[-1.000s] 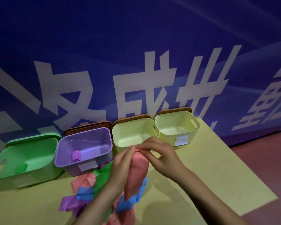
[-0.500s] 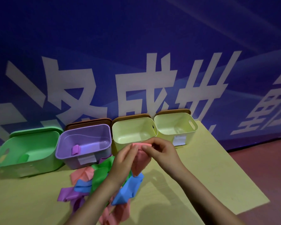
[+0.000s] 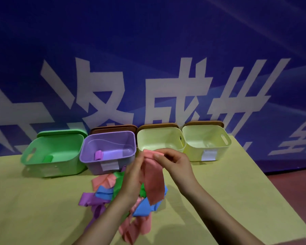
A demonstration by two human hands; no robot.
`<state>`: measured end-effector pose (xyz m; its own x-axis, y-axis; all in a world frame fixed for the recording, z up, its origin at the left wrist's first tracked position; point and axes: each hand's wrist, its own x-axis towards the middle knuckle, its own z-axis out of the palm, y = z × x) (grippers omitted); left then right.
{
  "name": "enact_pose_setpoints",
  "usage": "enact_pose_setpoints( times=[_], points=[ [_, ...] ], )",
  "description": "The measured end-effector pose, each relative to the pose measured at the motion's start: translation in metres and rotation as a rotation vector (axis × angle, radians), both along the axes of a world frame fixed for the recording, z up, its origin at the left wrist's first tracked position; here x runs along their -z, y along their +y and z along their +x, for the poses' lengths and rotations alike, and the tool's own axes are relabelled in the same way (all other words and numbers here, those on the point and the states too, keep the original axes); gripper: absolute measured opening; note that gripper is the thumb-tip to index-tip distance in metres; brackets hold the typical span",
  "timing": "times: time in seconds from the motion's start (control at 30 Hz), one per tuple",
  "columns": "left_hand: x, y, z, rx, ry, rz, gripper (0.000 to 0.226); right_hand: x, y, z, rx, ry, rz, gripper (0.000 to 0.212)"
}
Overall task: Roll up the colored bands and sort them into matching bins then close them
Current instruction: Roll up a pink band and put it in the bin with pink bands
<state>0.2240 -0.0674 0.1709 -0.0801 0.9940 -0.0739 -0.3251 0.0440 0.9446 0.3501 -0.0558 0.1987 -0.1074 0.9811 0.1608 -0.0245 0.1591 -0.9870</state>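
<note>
Both hands hold a pink band (image 3: 154, 181) up over the table. My right hand (image 3: 173, 161) pinches its folded top end, and my left hand (image 3: 133, 175) grips the same end from the left; the rest of the band hangs down. Below lies a heap of loose bands (image 3: 106, 193) in pink, blue, purple and green. Four open bins stand in a row behind: a green bin (image 3: 42, 167) with a green roll (image 3: 48, 158) inside, a purple bin (image 3: 94, 167) with a purple roll (image 3: 98, 155), and two pale yellow bins (image 3: 159, 138) (image 3: 219, 152).
The yellow-green table (image 3: 237, 200) ends on the right above a red floor (image 3: 293, 188). Lids lean behind the bins: green (image 3: 62, 133) and brown (image 3: 113, 127). A blue wall banner with white characters (image 3: 148, 68) rises right behind.
The pink band's top end has been folded over between my fingers, and the hanging part is shorter. Both hands stayed close together in front of the middle bins.
</note>
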Motion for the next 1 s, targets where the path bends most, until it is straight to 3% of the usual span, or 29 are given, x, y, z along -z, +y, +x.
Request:
enact_pose_setpoints(
  times=[0.17,0.27,0.5,0.67,0.83,1.0],
  points=[
    [0.002,-0.007,-0.011,0.024,0.119,-0.011,0.010,-0.002,0.003,-0.008,0.032,-0.080,0.134,0.029],
    [0.000,-0.004,-0.015,0.038,0.166,0.015,0.017,0.005,0.007,-0.011,0.063,-0.189,0.273,0.044],
    [-0.004,0.014,-0.021,0.093,0.224,-0.026,0.026,0.011,0.024,-0.001,-0.027,-0.332,0.389,0.025],
    [-0.009,0.031,-0.021,0.193,0.063,-0.056,0.029,0.009,0.033,0.011,-0.129,-0.414,0.349,0.032],
    [-0.014,0.043,-0.018,0.240,-0.026,-0.054,0.025,0.006,0.042,0.014,-0.089,-0.348,0.295,0.030],
    [-0.007,0.045,-0.025,0.214,0.161,-0.006,0.020,0.011,0.047,0.006,-0.068,-0.284,0.200,0.024]
  ],
)
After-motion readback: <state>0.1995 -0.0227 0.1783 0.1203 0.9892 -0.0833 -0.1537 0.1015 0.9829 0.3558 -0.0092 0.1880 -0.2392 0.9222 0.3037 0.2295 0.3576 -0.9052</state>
